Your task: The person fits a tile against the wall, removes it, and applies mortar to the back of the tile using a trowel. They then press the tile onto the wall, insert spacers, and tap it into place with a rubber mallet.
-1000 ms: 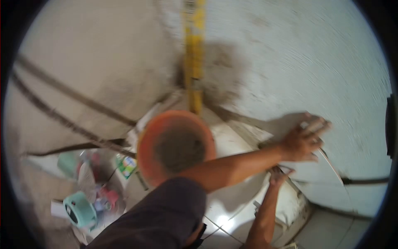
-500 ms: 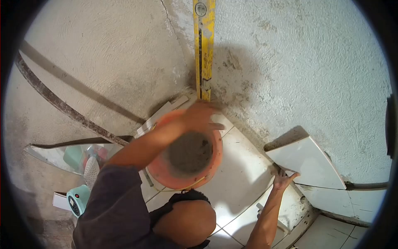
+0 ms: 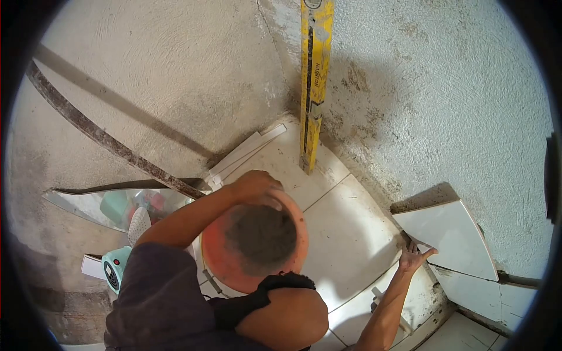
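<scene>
My left hand [image 3: 257, 188] grips the far rim of an orange bucket [image 3: 216, 245], which holds grey mortar [image 3: 263, 237]. The thumb lies inside the rim. Out to the right, my right hand [image 3: 414, 258] is at the lower left corner of a white tile [image 3: 448, 234], thumb spread along its lower edge and fingers partly hidden at the corner. That tile leans out from the wall above a lower row of tiles [image 3: 468, 286]. A yellow spirit level [image 3: 316, 76] stands upright in the corner, beyond the bucket.
White tiles cover the floor [image 3: 345, 234]. Tile strips [image 3: 249, 152] lie along the left wall. A long bar [image 3: 111, 143] leans there, near a mint-green device [image 3: 117, 266] and a clear plastic bag [image 3: 140, 205]. A small tool [image 3: 377, 298] lies by my right forearm.
My left hand has come down from near the level onto the bucket's rim. The bucket has moved away from the corner, toward me. My right hand stays at the tile.
</scene>
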`<state>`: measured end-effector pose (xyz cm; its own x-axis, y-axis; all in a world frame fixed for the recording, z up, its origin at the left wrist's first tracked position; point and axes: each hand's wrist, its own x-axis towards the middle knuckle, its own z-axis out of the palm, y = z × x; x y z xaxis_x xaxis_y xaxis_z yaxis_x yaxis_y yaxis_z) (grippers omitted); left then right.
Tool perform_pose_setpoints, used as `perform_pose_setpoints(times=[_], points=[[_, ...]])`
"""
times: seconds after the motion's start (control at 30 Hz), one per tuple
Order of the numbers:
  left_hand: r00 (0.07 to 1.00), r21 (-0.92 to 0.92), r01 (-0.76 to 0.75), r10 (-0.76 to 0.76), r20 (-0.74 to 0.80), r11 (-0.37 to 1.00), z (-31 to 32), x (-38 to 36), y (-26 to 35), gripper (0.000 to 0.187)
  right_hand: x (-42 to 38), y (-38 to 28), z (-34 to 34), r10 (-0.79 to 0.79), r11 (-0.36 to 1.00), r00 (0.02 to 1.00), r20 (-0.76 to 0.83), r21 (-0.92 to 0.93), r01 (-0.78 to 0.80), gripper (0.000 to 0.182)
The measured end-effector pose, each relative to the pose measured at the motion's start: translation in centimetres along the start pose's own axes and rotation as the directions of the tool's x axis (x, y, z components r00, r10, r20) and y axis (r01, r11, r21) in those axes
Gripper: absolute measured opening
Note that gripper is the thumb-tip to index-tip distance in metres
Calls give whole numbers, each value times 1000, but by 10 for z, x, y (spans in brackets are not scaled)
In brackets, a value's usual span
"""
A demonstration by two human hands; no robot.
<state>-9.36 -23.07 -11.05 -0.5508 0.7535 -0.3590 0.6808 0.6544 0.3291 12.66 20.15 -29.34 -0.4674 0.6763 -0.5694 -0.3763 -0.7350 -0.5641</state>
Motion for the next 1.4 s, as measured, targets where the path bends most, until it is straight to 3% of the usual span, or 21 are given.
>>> perform_pose_setpoints(times=[0.07,0.13,0.17,0.23,0.27,0.33,0.37,0.43,0.47,0.53,0.57,0.63,0.77,0.97,1.03,1.1,1.13,1.17,1.23,1.4], points=[[998,-7,49,-49,-48,999,-2,-18,-16,51,2,-1,-3,13,1000,1000,8,8,-13,111],[954,-85,293,-286,86,952,0,-30,-34,50,1,-1,1,27,999,999,22,17,-27,111],[955,-87,291,-284,82,953,-3,-33,-38,50,-2,-1,2,11,1000,1000,11,0,-11,110],[827,97,510,-518,220,855,-22,-32,-37,59,-7,-1,7,-22,999,1000,6,-41,23,113],[829,91,508,-515,219,857,-26,-27,-48,59,-7,-2,7,-27,999,1000,8,-44,28,113],[821,-3,462,-427,379,887,-21,-10,-84,53,-4,-2,2,6,999,1000,11,-46,-6,121],[826,-7,456,-421,376,890,-4,-6,-112,53,4,-1,-5,33,999,999,-8,-7,-33,125],[835,171,533,-547,50,829,40,5,-180,53,-1,-3,-2,23,999,1000,-3,-23,-23,127],[841,173,523,-538,51,834,46,13,-197,53,-3,-3,1,19,999,1000,5,-36,-19,129],[708,117,693,-702,72,711,57,29,-222,64,3,-3,-4,22,999,1000,7,-36,-22,130],[714,124,685,-696,80,718,64,38,-232,64,5,-2,-9,33,999,999,13,-34,-33,131],[784,134,611,-574,-236,780,70,54,-239,72,4,-2,-8,30,999,1000,3,-24,-30,132],[781,133,585,-511,-359,800,56,94,-217,73,1,-2,-6,29,1000,999,-35,-4,-29,132],[808,132,579,-545,-222,805,50,120,-222,60,-3,0,0,12,1000,999,-32,8,-12,128],[821,197,568,-535,-197,799,42,120,-195,59,-4,-1,-1,5,1000,999,-36,-4,-5,126],[918,275,395,-386,-87,877,58,122,-208,59,-1,-1,-4,-4,1000,1000,-1,-20,4,109],[952,249,306,-296,-76,919,64,122,-203,58,-3,-1,-5,-20,994,1000,-18,-106,18,107],[972,304,223,-187,-143,926,64,115,-184,56,-1,0,-8,-17,998,999,-27,-59,15,106],[997,255,57,-68,37,965,56,115,-159,57,4,2,-13,4,1000,998,-65,17,-3,108],[957,339,-37,-64,282,940,56,126,-106,54,5,5,-16,7,998,997,-79,59,-2,112]])
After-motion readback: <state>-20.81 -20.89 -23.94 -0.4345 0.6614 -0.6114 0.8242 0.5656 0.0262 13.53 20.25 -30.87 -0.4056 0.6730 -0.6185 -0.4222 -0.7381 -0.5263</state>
